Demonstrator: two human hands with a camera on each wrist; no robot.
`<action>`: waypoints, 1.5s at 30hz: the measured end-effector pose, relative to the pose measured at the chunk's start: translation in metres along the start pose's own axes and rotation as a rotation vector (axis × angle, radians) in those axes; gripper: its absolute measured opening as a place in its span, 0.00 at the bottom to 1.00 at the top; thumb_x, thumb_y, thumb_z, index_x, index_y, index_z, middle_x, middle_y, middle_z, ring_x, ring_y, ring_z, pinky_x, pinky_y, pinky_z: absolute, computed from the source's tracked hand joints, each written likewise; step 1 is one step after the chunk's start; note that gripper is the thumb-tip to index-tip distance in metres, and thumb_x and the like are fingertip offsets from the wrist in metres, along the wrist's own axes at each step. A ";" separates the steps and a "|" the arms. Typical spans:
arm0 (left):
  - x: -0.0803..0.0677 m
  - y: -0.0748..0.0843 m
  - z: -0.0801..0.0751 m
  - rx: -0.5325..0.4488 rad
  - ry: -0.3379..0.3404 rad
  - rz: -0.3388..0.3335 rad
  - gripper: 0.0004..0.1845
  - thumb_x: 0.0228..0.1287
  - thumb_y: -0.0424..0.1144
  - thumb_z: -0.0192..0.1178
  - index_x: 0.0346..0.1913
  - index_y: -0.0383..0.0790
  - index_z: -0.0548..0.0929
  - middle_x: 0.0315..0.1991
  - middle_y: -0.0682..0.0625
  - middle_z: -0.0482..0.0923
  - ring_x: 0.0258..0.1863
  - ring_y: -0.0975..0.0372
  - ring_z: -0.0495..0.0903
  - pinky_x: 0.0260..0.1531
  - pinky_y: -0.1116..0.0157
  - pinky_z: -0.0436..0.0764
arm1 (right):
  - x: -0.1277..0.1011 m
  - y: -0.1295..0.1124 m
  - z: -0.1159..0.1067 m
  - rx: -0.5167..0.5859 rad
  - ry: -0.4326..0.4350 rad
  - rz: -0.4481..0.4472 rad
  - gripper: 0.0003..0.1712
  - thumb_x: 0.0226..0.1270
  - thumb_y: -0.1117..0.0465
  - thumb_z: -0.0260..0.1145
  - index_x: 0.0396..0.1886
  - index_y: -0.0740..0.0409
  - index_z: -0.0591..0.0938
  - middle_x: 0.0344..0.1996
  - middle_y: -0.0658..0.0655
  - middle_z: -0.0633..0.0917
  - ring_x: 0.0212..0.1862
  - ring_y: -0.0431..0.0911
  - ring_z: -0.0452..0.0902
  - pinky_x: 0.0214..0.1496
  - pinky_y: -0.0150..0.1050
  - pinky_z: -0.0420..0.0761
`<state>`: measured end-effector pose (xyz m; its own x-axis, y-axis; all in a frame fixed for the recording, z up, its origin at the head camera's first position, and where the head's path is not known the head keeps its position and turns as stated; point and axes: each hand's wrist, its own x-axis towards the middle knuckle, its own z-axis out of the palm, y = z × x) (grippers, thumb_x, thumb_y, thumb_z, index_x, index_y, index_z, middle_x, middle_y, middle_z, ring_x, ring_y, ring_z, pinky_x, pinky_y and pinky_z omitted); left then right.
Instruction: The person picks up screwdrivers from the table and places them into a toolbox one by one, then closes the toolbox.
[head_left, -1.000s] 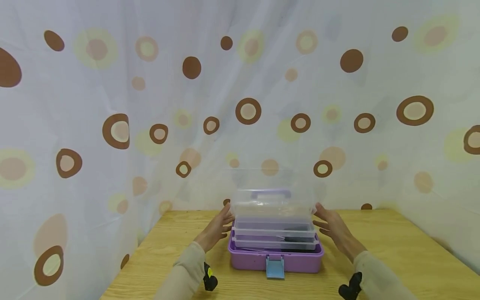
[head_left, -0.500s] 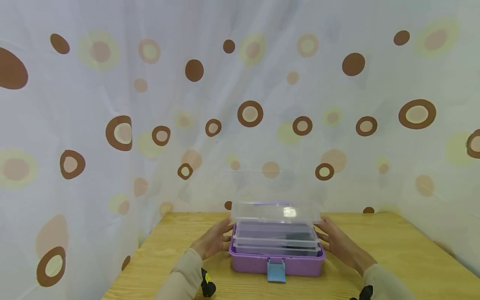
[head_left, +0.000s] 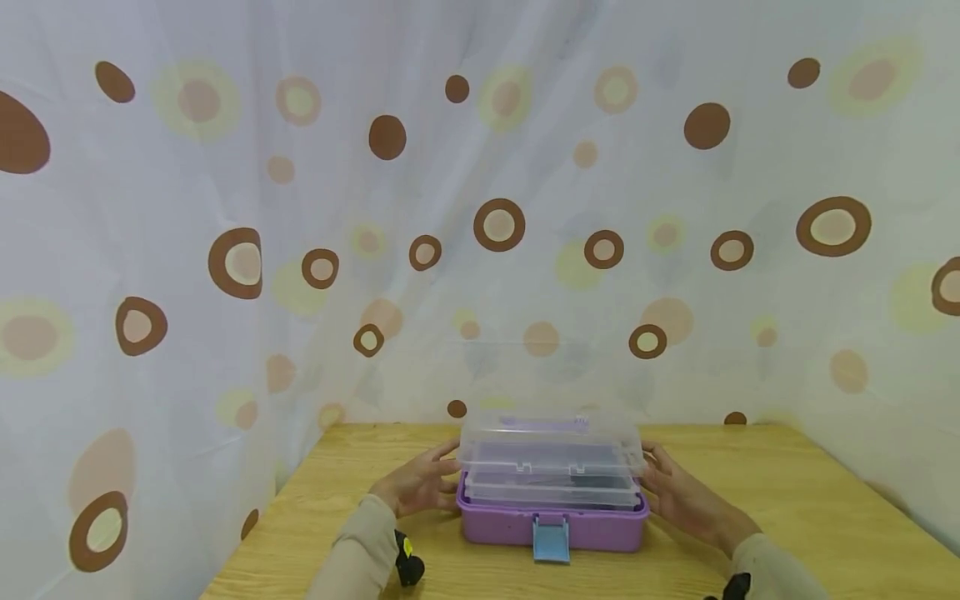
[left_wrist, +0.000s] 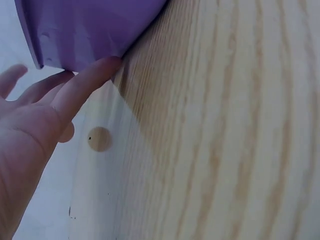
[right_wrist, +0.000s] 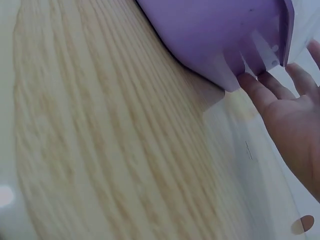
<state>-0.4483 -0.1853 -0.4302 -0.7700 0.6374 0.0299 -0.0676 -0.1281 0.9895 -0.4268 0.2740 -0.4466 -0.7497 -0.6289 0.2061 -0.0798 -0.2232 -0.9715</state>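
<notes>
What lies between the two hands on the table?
In the head view, the purple storage box with its clear lid lowered sits between the left hand and the right hand. A blue latch hangs at its front.

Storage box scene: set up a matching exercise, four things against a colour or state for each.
Things:
1. box base
2. lid
3. front latch
4. table

Descriptions:
a. light wood grain
b. blue, hanging down
c. purple
d. clear, lowered over the trays

Pairs: 1-c, 2-d, 3-b, 4-a
</notes>
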 end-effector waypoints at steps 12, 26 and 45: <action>-0.003 0.000 -0.005 -0.042 -0.045 0.001 0.50 0.68 0.29 0.63 0.85 0.43 0.43 0.74 0.34 0.63 0.64 0.44 0.75 0.63 0.43 0.74 | -0.007 0.000 -0.001 -0.027 0.015 0.058 0.32 0.84 0.63 0.53 0.78 0.44 0.51 0.79 0.63 0.31 0.69 0.44 0.67 0.70 0.46 0.71; -0.010 0.001 -0.005 -0.019 -0.074 -0.052 0.56 0.65 0.19 0.61 0.85 0.49 0.39 0.77 0.28 0.53 0.66 0.43 0.73 0.64 0.47 0.74 | -0.017 0.005 -0.001 -0.020 -0.013 0.124 0.47 0.79 0.68 0.59 0.83 0.40 0.42 0.79 0.71 0.28 0.73 0.47 0.60 0.72 0.51 0.68; -0.011 0.001 -0.001 -0.030 -0.109 -0.063 0.56 0.66 0.17 0.57 0.85 0.52 0.38 0.78 0.29 0.52 0.69 0.43 0.70 0.66 0.48 0.73 | -0.022 0.001 0.006 0.038 -0.070 0.141 0.53 0.82 0.70 0.53 0.83 0.43 0.26 0.78 0.70 0.23 0.72 0.43 0.63 0.73 0.49 0.66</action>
<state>-0.4408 -0.1936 -0.4300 -0.6900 0.7236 -0.0151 -0.1339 -0.1071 0.9852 -0.4064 0.2825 -0.4518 -0.7042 -0.7059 0.0767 0.0489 -0.1559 -0.9866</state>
